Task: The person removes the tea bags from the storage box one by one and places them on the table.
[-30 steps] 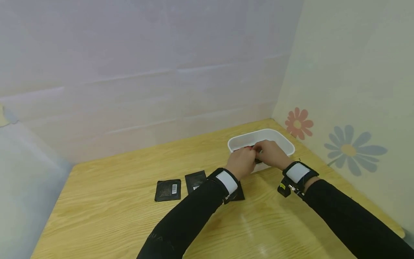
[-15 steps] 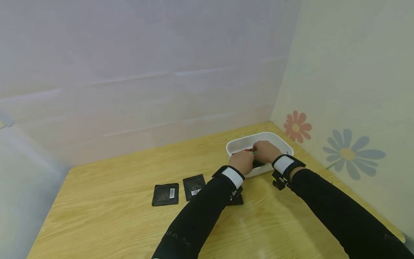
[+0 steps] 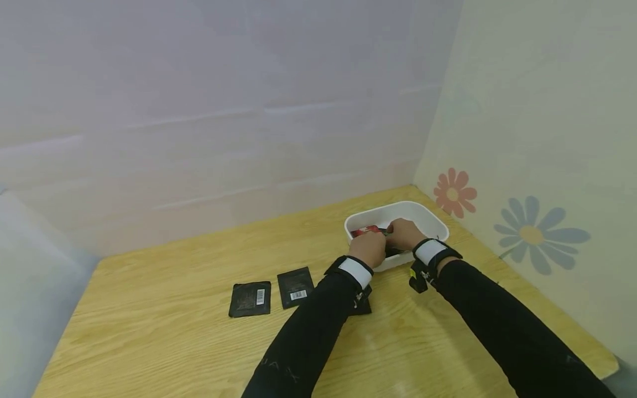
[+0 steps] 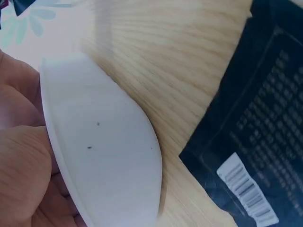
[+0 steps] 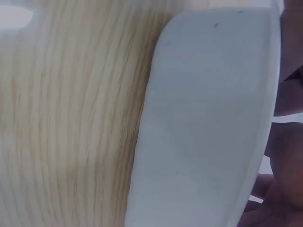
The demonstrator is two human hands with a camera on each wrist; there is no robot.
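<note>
Both hands are being held together over the near side of a white tub that is standing at the far right corner of the wooden counter, close to the wall with the flower stickers. The left hand is being kept at the tub's near rim with its fingers curled downward, and a red packet is lying in the tub just beyond its knuckles; whether the packet is being pinched by this hand cannot be told from the head view, since the fingertips are hidden behind the knuckles. The right hand is being held inside the tub, just beside the left hand and touching or nearly touching it, with its fingers bent over something dark; what is being gripped, if anything, is too small to make out. In the left wrist view the tub's white outer wall is being shown beside the palm, with the hand lying against it, and a black sachet with a barcode label is lying flat on the counter just beside the tub, partly under the left forearm in the head view. Two more black sachets are lying flat side by side on the counter, well to the left of the tub.
</note>
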